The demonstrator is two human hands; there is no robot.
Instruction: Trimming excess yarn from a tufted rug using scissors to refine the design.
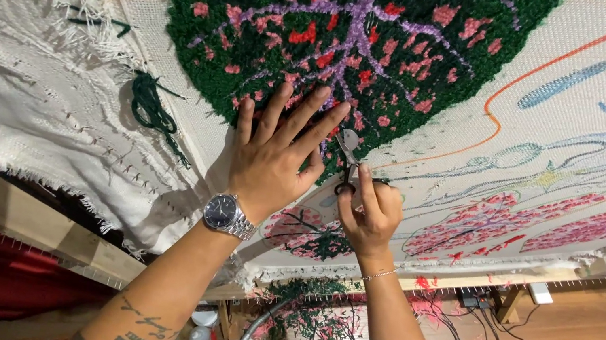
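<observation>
The left hand [269, 160] presses spread fingers flat on the green tufted leaf-shaped rug [258, 48] stretched on white backing cloth [26, 107]. At its 3 o'clock, the right hand [369, 218] grips small metal scissors [350, 156], blades touching the pile.

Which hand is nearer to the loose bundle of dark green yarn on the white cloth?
Left. The left hand lies flat just right of the dark green yarn bundle; the right hand is farther right, holding scissors.

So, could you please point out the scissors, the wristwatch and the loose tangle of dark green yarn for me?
scissors [349, 156], head view, on the metal blades just above the right hand.
wristwatch [220, 212], head view, on the dark dial at the left wrist.
tangle of dark green yarn [149, 107], head view, on the bunched loops against the white cloth.
</observation>
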